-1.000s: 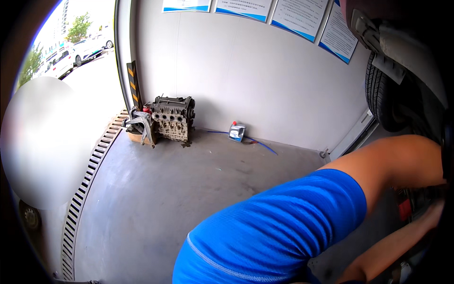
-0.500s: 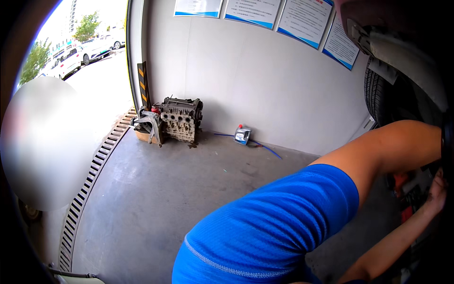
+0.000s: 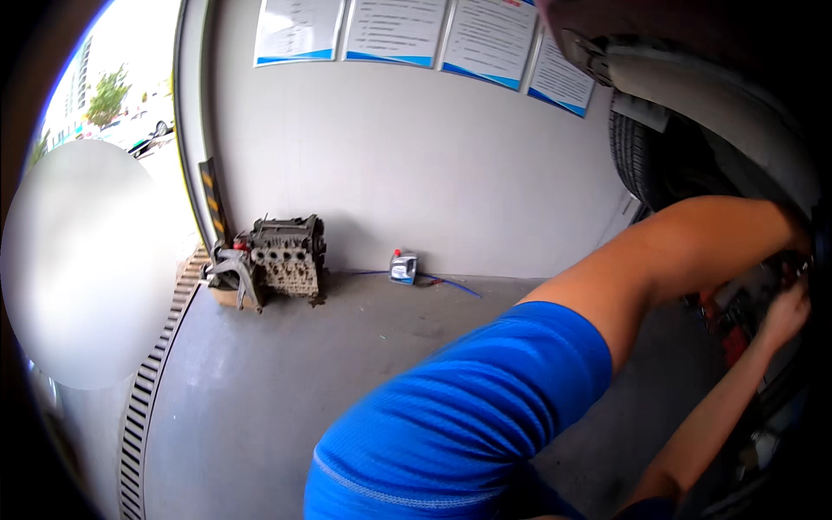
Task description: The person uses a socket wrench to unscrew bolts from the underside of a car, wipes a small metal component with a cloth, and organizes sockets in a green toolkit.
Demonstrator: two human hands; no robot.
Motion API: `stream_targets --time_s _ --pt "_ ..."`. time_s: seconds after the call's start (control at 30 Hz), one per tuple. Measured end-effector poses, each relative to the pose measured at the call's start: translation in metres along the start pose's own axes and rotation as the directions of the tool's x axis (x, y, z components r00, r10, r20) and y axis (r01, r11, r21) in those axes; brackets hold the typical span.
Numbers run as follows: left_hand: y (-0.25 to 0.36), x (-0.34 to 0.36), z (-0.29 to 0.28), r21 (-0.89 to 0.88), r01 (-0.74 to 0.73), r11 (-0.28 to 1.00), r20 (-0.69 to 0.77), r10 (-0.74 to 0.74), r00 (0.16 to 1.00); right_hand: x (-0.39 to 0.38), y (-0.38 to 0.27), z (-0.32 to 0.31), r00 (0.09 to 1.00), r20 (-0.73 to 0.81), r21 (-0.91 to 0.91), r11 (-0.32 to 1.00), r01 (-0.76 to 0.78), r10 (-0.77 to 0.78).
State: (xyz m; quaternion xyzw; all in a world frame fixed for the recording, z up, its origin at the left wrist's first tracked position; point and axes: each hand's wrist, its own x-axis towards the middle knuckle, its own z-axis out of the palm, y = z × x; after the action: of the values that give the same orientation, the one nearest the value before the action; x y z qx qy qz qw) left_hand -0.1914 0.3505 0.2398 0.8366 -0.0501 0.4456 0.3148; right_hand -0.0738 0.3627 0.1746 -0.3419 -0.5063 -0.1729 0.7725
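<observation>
Up at the far right, both hands reach into the dark wheel well beside the tyre (image 3: 641, 156). Right hand (image 3: 784, 312) touches red parts (image 3: 732, 316), its grip unclear; left hand is hidden at the picture's edge.

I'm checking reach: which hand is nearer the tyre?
Left. The left hand reaches in just below the tyre; the right hand is lower, farther from it.
</observation>
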Motion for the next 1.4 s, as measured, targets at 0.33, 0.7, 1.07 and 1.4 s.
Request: stream_targets --time_s 0.33,0.7,1.07,1.4 --pt "0.011 0.011 -0.054 -0.119 0.101 0.988 0.141 -0.083 0.986 -0.03 -0.078 0.031 0.942 0.132 0.723 0.621 -0.304 0.307" --pt "0.004 0.015 -0.059 -0.235 0.036 0.971 0.081 -0.017 0.997 -0.037 -0.083 0.038 0.976 -0.218 0.293 0.955 0.049 0.017" --pt "0.002 0.018 -0.06 -0.213 0.004 0.977 0.04 0.004 0.999 -0.04 -0.091 0.039 0.946 -0.3 -0.071 0.992 0.102 -0.119" --pt "-0.007 0.026 -0.064 -0.352 0.075 0.933 0.206 -0.001 0.979 -0.038 -0.095 0.044 0.959 -0.283 0.361 0.929 0.083 0.025"
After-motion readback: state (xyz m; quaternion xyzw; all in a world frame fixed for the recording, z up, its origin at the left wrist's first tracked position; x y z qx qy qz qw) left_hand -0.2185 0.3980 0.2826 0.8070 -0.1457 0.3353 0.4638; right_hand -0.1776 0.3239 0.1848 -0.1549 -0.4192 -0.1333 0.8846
